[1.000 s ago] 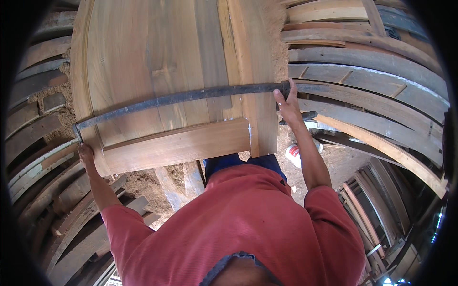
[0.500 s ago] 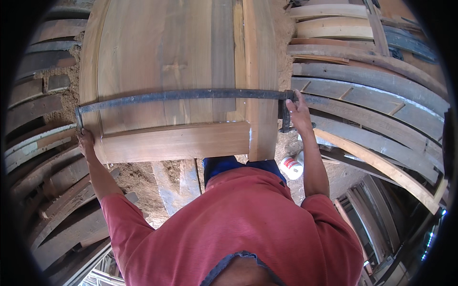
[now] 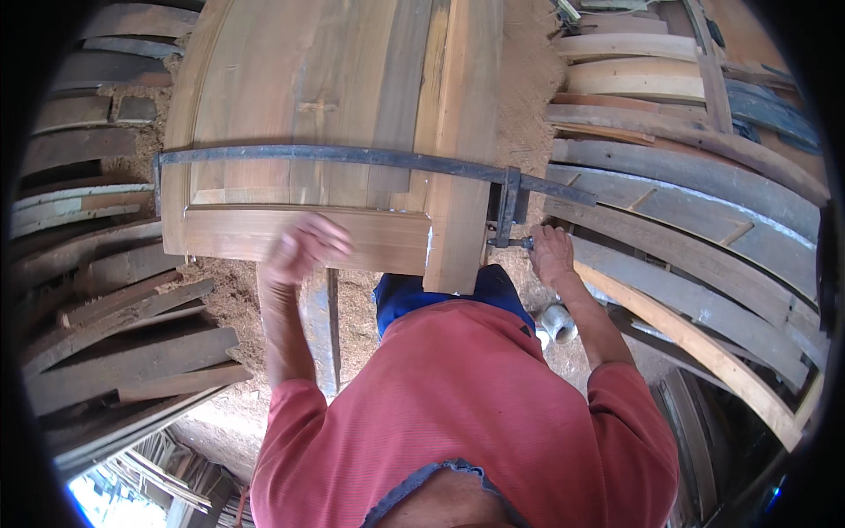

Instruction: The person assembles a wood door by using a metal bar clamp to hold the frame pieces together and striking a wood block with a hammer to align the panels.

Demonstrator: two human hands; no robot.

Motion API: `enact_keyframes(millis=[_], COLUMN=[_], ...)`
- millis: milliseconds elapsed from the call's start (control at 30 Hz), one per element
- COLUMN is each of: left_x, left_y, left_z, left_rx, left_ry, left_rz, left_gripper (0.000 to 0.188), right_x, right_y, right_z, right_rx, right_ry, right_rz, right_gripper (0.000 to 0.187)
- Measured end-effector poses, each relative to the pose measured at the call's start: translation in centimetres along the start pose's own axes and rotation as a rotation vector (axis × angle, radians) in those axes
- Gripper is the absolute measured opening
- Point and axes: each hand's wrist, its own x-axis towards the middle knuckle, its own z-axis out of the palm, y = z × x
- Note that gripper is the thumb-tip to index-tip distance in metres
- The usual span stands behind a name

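Observation:
A wide panel of joined wooden boards [image 3: 308, 97] lies in front of me, with a cross board [image 3: 387, 239] along its near edge. A long dark steel bar clamp [image 3: 352, 157] spans the panel from left to right. My right hand [image 3: 552, 255] is at the clamp's screw handle [image 3: 515, 242] beside the sliding jaw at the panel's right edge, fingers curled on it. My left hand [image 3: 304, 249] is blurred, hovering over the near cross board with fingers apart and nothing in it.
Curved wooden planks [image 3: 704, 211] are stacked on the right, and dark weathered boards [image 3: 97, 290] are piled on the left. Sawdust covers the ground [image 3: 519, 114]. A small white object [image 3: 556, 323] lies by my right arm.
My left hand left the clamp's left end and moved right onto the near cross board. My right hand dropped from the bar to the screw handle. The clamp now lies level across the panel.

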Motion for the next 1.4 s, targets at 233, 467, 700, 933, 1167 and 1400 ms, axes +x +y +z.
enact_keyframes(millis=[233, 467, 700, 933, 1167, 1400], left_x=[1.5, 9.8, 13.9, 14.0, 13.9, 13.7], left_y=[-22.3, -33.3, -35.1, -35.4, -36.3, -36.3], left_z=[20.0, 23.2, 21.3, 20.7, 19.6, 20.1], left_rx=[-0.001, -0.720, -0.882, -0.821, -0.793, -0.776], left_ry=[0.117, 0.880, 0.983, 0.901, 0.854, 0.847], left_rz=[-0.479, 0.129, 0.587, 0.652, 0.683, 0.654], left_gripper=[0.057, 0.073, 0.028, 0.026, 0.036, 0.052], right_x=[3.0, 2.7, 0.6, 3.5, 7.5, 0.9], right_y=[2.5, 5.1, 5.9, 5.5, 5.6, 4.3], right_z=[-2.2, -0.9, 1.6, 1.9, -0.4, 0.1], right_rx=[0.048, 0.208, 0.070, 0.061, 0.163, -0.007], right_ry=[-0.186, -0.072, 0.268, 0.063, -0.445, 0.162], right_rz=[-0.327, -0.582, -0.721, -0.627, -0.660, -0.649], right_gripper=[0.043, 0.055, 0.050, 0.037, 0.041, 0.036])
